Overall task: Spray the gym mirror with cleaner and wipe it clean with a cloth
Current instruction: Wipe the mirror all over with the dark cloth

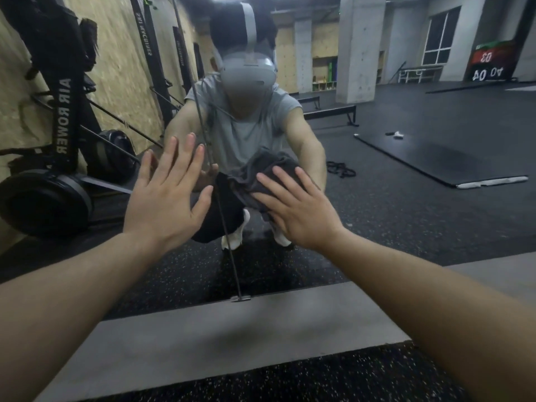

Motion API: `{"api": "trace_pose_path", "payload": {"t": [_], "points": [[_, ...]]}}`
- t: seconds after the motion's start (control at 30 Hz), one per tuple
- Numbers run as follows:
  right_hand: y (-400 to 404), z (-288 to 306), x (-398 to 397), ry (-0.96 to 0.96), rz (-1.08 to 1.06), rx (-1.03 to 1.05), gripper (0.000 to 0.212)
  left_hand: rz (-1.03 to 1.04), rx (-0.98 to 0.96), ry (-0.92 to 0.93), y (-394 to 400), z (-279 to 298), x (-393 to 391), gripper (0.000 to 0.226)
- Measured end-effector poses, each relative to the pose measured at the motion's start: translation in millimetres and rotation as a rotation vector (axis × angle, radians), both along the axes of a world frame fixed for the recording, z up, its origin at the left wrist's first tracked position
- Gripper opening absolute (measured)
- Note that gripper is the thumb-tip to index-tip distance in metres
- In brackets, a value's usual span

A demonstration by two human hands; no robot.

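Low on the gym mirror (406,126), just right of its vertical seam (229,242): right hand (295,211), fingers straight, presses the dark grey cloth (261,175) flat on the glass. Left hand (166,195) left of the seam, splayed, holding nothing; probably braced on the glass, contact unclear. No spray bottle visible. Wipe well: even palm pressure, overlapping strokes, carried across the seam.

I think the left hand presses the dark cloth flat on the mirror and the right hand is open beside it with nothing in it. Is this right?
Not quite: the hands are swapped. In the head view the right hand presses the dark cloth flat on the mirror, and the left hand is open beside it with nothing in it.
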State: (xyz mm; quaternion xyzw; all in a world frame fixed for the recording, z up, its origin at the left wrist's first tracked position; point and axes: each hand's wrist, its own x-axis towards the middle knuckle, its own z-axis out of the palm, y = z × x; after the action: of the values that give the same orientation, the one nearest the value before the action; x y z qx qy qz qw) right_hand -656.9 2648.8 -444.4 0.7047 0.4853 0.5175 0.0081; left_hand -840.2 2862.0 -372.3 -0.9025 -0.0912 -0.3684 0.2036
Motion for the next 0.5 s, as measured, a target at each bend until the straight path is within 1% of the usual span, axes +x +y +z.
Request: {"api": "trace_pose_path", "payload": {"t": [0.1,0.17,0.27,0.33,0.4,0.47,0.5], "points": [[-59.1,-8.5,32.4,0.059,-0.100,0.131,0.057,0.003,0.016,0.031,-6.7,-9.1,1.2,0.069],[-95.3,-13.6,50.3,0.161,-0.194,0.229,0.061,-0.004,0.058,0.064,-8.6,-17.5,2.4,0.069],[-129.9,-20.5,63.5,0.343,-0.301,0.499,0.063,0.008,0.048,0.066,-4.8,-23.2,2.5,0.069],[-132.5,-21.6,64.0,0.513,-0.341,0.707,0.064,0.010,0.048,0.066,-2.2,-23.5,2.4,0.069],[-116.1,-20.2,59.9,0.652,-0.309,0.873,0.064,-0.007,0.053,0.069,-0.8,-23.3,2.3,0.069],[-88.0,-19.6,49.1,0.690,-0.265,0.984,0.064,-0.021,0.063,0.060,0.0,-22.9,2.3,0.069],[-72.1,-22.5,41.6,0.682,-0.251,0.998,0.064,-0.026,0.069,0.054,0.8,-23.0,2.3,0.069]]}}
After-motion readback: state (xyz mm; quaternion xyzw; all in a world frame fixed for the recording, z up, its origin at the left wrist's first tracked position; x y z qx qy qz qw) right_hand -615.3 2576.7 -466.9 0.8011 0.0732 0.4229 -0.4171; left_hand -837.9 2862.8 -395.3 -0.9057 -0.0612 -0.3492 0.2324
